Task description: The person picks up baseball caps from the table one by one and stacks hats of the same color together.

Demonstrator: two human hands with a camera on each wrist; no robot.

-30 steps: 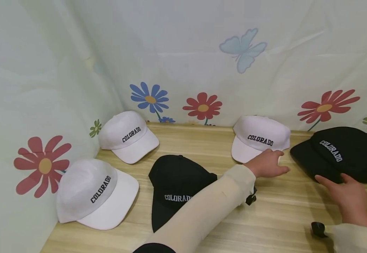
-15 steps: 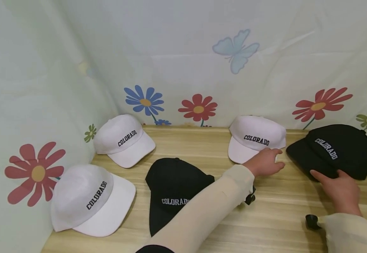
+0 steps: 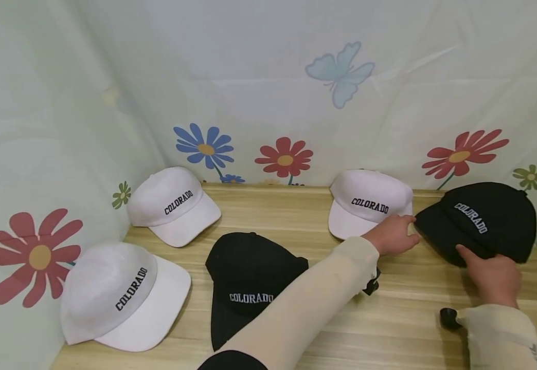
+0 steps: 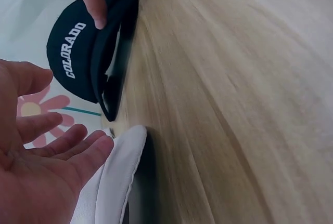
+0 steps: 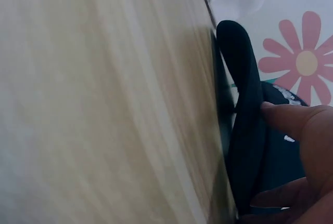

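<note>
Right of the rear-right white cap [image 3: 372, 198], the rightmost black cap [image 3: 497, 218] was gripped by the right hand [image 3: 493, 277], presumably for steadiness, while the left hand [image 3: 393, 235] was held before that white cap, empty, fingers apart, apparently for easy reach.

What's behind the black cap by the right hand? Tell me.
Behind the black cap, the backdrop shows red and green flowers; anything the cap covers cannot be seen.
</note>
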